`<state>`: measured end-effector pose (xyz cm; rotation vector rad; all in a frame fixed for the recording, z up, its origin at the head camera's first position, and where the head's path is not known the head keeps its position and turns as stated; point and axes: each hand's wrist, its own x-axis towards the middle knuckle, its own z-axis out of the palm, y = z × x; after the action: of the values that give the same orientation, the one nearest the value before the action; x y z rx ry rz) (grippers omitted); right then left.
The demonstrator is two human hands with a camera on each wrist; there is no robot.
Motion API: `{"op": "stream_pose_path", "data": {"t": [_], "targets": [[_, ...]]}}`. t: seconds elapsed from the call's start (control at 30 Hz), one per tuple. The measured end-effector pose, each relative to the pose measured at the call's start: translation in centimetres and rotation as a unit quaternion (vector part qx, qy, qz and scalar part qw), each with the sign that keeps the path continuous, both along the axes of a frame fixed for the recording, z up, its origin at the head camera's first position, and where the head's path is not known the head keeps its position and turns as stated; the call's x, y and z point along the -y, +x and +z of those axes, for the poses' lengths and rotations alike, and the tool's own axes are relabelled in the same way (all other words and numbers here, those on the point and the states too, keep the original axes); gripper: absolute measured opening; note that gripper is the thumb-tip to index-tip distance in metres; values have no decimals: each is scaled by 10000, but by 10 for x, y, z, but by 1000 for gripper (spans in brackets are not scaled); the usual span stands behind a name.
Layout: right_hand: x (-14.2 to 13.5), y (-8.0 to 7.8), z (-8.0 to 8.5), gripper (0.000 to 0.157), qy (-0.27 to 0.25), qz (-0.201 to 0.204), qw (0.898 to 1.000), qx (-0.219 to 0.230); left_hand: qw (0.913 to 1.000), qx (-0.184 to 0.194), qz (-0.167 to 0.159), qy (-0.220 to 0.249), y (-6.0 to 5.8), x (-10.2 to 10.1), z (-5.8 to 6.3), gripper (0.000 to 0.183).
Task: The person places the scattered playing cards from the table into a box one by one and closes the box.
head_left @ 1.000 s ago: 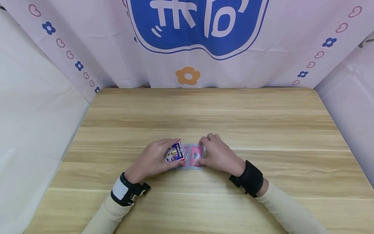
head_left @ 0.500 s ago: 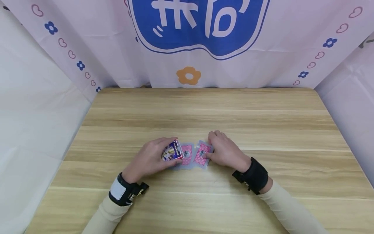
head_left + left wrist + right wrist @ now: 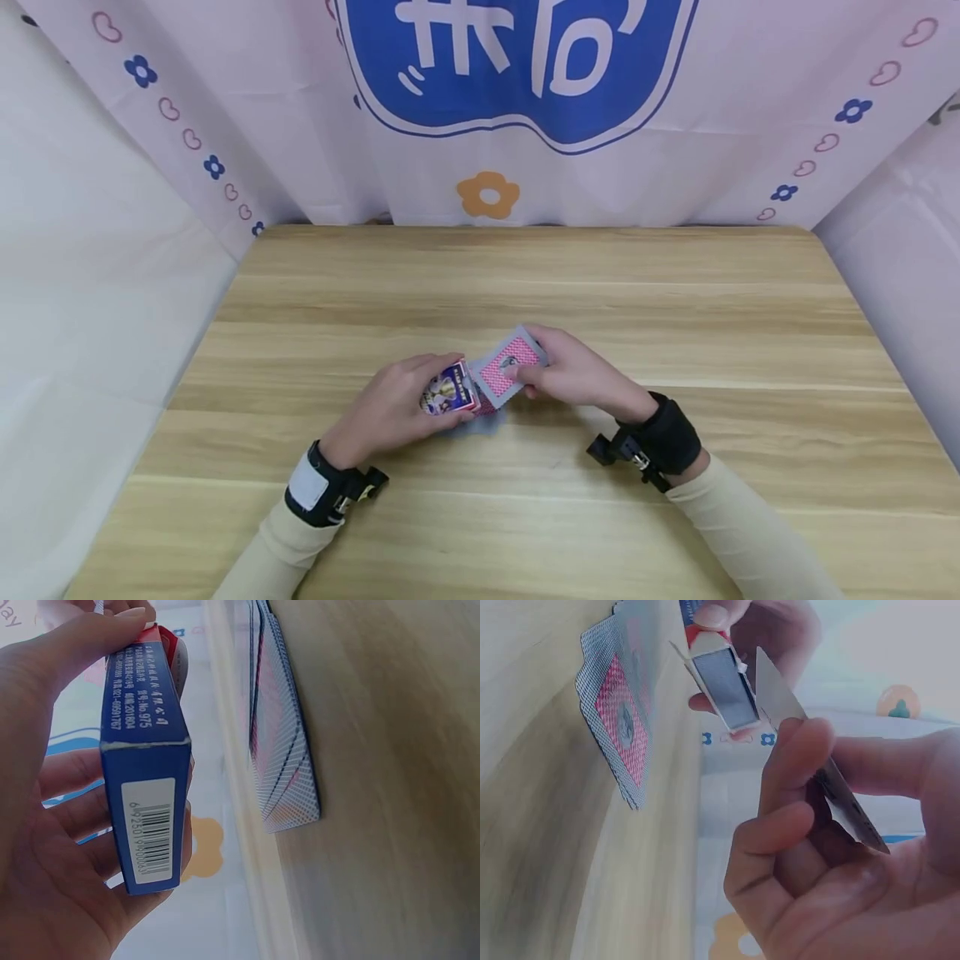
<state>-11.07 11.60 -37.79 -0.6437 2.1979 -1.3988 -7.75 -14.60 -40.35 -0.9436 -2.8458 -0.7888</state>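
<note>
My left hand (image 3: pixel 390 408) grips a blue playing-card box (image 3: pixel 448 389) between thumb and fingers, raised over the table. A barcode marks one end of the box, seen in the left wrist view. Its other end, with red and white flaps, is open toward my right hand in the right wrist view. With thumb and fingers my right hand (image 3: pixel 581 371) pinches a playing card (image 3: pixel 502 360), its red-patterned back up, close to the box's open end. Beneath the box, a spread of playing cards (image 3: pixel 622 712) lies back up on the table, partly hidden in the head view.
The wood-grain table (image 3: pixel 525 275) stretches out on all sides of the hands. Behind it hangs a white printed cloth (image 3: pixel 600 179) with a blue emblem. Black straps with small cameras circle both wrists.
My right hand has drawn a card off the row on the table, then lifted and tilted it toward the box. My left hand, still holding the box, has barely moved.
</note>
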Motion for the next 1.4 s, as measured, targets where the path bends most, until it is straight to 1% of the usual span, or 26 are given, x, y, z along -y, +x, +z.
{"op": "stream_pose_path", "data": {"t": [0.07,0.2,0.33,0.43,0.5,0.6,0.67,0.73,0.77,0.87,0.97,1.07,1.17,1.4], "targets": [[3,0,0,20,-13,-38,10000,5,10000,-8,-40,23,0,-1,1,74],[11,2,-2,19,-50,-208,9996,-169,9999,-57,-93,50,0,-3,3,72],[21,8,-4,20,-161,-603,9976,-285,9999,-93,-45,56,2,-3,5,72],[28,15,-7,23,-174,-913,9952,-319,9998,-194,23,51,4,-2,5,72],[32,19,-9,24,-144,-1030,9938,-402,9996,-280,41,60,5,-2,5,72],[37,23,-13,24,-86,-929,9939,-593,9992,-383,27,65,5,-3,5,72],[38,24,-14,24,23,-729,9949,-704,9991,-424,9,52,6,-3,5,72],[38,24,-13,24,117,-560,9954,-770,9991,-434,8,34,5,-2,5,72],[37,23,-12,24,182,-549,9948,-844,9991,-416,15,45,5,-2,4,72],[31,21,-7,23,316,-716,9910,-1089,9992,-394,86,34,5,-2,5,73],[27,18,-4,17,481,-960,9834,-1461,9992,-364,149,44,4,-1,6,74],[27,18,-4,10,586,-923,9796,-1686,9992,-369,131,-11,5,-2,7,73],[30,20,-6,8,497,-810,9801,-1743,9992,-396,39,-40,6,-3,7,72],[41,24,-9,8,214,-557,9846,-1645,9991,-421,-71,20,7,-8,5,68]]}}
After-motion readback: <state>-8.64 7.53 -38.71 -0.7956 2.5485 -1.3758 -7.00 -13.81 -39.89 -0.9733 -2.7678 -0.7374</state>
